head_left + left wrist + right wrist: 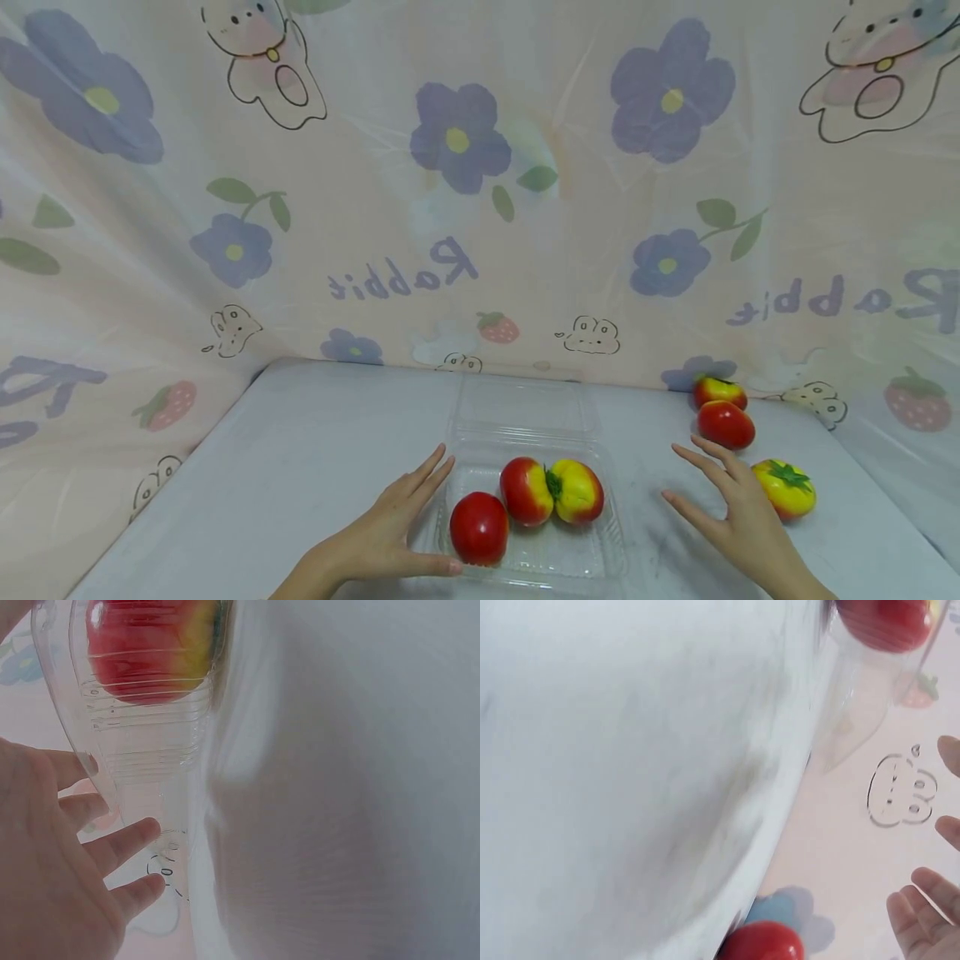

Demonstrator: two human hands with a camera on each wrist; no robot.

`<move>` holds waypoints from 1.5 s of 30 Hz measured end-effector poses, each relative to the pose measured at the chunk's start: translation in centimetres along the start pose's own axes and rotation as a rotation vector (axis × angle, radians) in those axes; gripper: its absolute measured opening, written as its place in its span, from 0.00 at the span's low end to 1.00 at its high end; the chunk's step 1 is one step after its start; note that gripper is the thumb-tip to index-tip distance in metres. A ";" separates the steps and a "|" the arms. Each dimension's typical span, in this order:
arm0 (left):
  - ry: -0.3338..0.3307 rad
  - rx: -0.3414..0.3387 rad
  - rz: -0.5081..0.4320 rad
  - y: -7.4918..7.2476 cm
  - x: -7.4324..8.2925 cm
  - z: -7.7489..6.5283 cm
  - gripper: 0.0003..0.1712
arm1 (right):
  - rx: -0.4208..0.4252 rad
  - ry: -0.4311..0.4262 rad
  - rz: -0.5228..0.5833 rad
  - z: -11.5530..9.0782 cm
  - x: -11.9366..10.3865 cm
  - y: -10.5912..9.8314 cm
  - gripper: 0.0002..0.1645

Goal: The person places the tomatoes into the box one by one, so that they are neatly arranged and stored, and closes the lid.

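A flower-printed sheet hangs behind a white table.

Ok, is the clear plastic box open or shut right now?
Open: the box has its lid laid back toward the curtain, leaving the three fruits inside uncovered.

Fruits red and yellow, calyx green; box clear; table whitish; curtain cream, purple-flowered.

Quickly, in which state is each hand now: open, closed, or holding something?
Left hand: open, beside the plastic box; touching cannot be told.
Right hand: open, holding nothing.
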State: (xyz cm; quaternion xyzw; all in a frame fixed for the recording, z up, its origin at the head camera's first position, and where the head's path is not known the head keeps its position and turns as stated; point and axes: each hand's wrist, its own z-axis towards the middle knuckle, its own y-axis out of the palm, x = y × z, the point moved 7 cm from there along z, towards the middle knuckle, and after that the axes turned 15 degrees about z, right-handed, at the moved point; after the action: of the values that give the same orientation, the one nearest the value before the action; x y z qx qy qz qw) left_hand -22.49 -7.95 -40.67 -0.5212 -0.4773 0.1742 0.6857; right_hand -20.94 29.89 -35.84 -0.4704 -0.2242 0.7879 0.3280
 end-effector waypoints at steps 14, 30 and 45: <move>0.006 0.003 0.003 -0.1 0.1 0.0 0.61 | -0.081 0.215 -0.014 -0.1 4.1 -1.9 0.39; 0.006 0.001 0.000 0.0 0.1 -0.1 0.61 | -0.113 0.347 -0.085 0.2 8.2 -4.2 0.44; 0.024 0.014 0.009 -0.1 0.0 0.0 0.60 | -0.076 0.403 -0.149 -0.3 10.3 -5.3 0.43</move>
State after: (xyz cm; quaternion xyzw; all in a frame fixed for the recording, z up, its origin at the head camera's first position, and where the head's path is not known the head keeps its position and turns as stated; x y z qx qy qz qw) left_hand -22.51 -7.94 -40.56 -0.5206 -0.4655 0.1745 0.6941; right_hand -22.59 41.04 -38.53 -0.6125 -0.2177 0.6426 0.4056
